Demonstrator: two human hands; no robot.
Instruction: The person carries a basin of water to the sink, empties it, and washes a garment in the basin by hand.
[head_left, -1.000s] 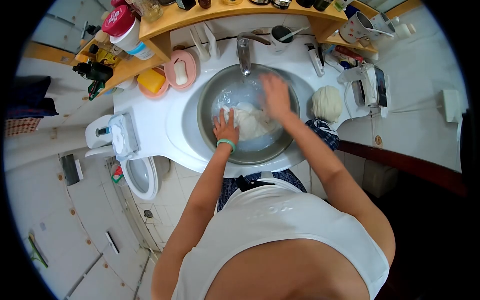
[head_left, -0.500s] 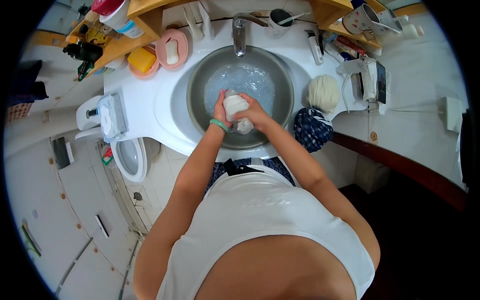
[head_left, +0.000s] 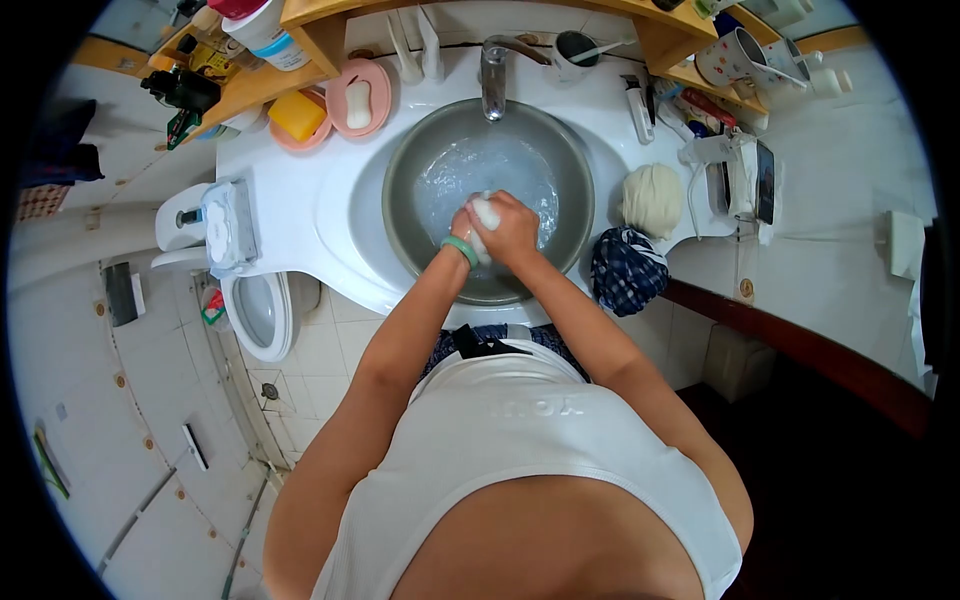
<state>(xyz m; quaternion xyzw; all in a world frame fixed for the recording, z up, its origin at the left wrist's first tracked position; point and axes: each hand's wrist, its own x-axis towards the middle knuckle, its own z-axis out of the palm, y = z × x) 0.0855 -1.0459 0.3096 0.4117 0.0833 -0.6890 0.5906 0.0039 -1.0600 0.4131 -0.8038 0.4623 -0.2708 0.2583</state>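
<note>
A wet white cloth (head_left: 486, 213) is bunched between my two hands, over a grey metal basin (head_left: 400, 215) of water. My right hand (head_left: 512, 228) is wrapped around it from the right, knuckles up. On the other side my left hand (head_left: 464, 228), with a green bangle at the wrist, is closed against the cloth and partly covered by the right hand. Cloudy water (head_left: 500, 165) with ripples lies just beyond my hands. The chrome faucet (head_left: 494, 85) stands at the basin's far rim; no stream shows from it.
Right of the basin lie a cream cloth bundle (head_left: 652, 200) and a dark checked cloth (head_left: 628, 270). Pink dishes with white soap (head_left: 358, 104) and a yellow block (head_left: 298, 116) sit at the back left. A wooden shelf (head_left: 400, 8) overhangs the counter. A toilet (head_left: 258, 315) stands lower left.
My hands have closed tighter around the white cloth, which now shows as a smaller bunch. The right hand has turned over it. The view has shifted slightly.
</note>
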